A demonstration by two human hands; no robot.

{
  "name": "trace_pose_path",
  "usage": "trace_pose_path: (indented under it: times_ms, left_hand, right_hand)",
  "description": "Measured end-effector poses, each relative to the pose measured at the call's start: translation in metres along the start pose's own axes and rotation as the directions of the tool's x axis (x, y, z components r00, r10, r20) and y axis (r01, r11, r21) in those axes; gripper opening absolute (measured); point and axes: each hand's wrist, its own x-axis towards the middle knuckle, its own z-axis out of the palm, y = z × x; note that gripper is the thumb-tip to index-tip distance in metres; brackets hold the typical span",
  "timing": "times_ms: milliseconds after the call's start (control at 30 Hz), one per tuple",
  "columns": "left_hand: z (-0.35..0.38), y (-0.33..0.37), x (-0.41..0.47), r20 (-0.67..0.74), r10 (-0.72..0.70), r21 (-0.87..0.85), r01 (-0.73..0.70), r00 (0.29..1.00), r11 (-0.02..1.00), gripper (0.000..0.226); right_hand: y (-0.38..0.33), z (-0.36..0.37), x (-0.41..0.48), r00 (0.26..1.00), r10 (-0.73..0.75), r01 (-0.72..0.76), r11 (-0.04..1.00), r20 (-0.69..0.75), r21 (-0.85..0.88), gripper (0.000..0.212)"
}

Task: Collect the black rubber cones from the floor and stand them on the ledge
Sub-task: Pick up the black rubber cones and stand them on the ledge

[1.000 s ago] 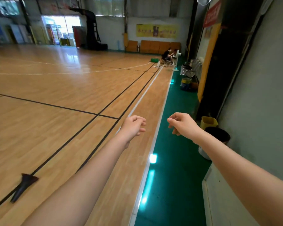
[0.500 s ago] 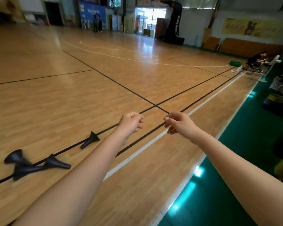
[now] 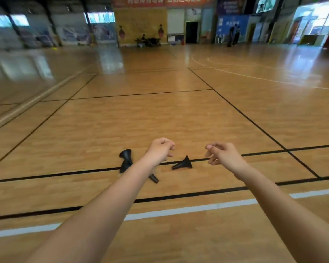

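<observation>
On the wooden court floor [image 3: 160, 114], across a black line [image 3: 65, 173]: black rubber cones [image 3: 126, 156], all toppled, none yet collected. Lone cone [image 3: 183, 164] at 4 o'clock from left hand [image 3: 160, 150], between it and right hand [image 3: 223, 155]. Cluster of cones [image 3: 124, 167] at 8 o'clock from left hand, partly hidden behind left forearm [image 3: 122, 186]; count uncertain. Both hands empty, fingers loosely curled, held forward, probably poised for a reach down. Ledge out of view.
</observation>
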Motion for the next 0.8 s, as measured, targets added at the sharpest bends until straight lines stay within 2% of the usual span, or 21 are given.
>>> trace_pose_path:
  times_ms: [233,433,600,800]
  left_hand:
    - [-0.011,0.012,-0.018,-0.111,-0.04,-0.018,0.038,0.993,0.999,0.026]
    - [-0.023,0.004,-0.017,-0.179,-0.06,-0.053,0.051,0.982,0.997,0.024]
    - [-0.037,-0.005,0.002,-0.182,-0.089,-0.046,0.082,0.979,0.996,0.024]
    - [-0.077,-0.005,0.049,-0.173,-0.01,-0.024,0.006,0.985,1.0,0.025]
  right_hand:
    - [-0.006,0.013,0.024,0.997,-0.071,0.068,0.987,0.015,0.148,0.02]
    - [-0.016,0.034,0.03,0.995,-0.062,0.049,0.986,0.08,0.159,0.019]
    - [-0.024,0.05,0.047,0.999,-0.038,0.04,0.971,-0.012,0.236,0.018]
    - [-0.044,0.078,0.092,0.999,-0.02,0.027,0.972,-0.034,0.234,0.017]
